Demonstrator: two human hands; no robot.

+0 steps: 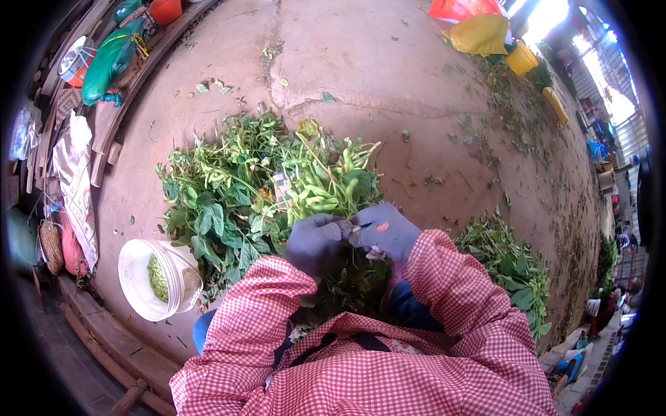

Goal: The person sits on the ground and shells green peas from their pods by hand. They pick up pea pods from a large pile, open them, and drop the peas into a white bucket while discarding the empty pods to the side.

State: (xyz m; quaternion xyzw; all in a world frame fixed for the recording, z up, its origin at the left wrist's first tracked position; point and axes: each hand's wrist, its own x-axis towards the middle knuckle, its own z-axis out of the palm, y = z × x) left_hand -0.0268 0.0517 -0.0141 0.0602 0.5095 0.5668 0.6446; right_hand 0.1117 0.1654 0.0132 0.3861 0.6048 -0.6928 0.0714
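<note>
My left hand [315, 239] and my right hand [387, 229], both in grey work gloves, meet in front of my body. Their soiled fingertips pinch together at the near end of a pod-bearing bean plant [318, 195]; the exact contact is hidden by the gloves, and the left one is slightly blurred. An orange-pink patch shows on the back of the right glove. Plump green pods fan out beyond the fingers. Under and left of them spreads a heap of leafy bean plants [218, 208]. A white plastic bucket [182, 260], tilted, with green pods inside, is at the heap's left.
More cut bean plants [512, 270] lie to the right of my arm. Wooden planks [135, 57] run along the left, bearing a green sack [112, 62]. A yellow bucket [522, 59] is at the far right. Loose leaves litter the concrete floor [338, 67].
</note>
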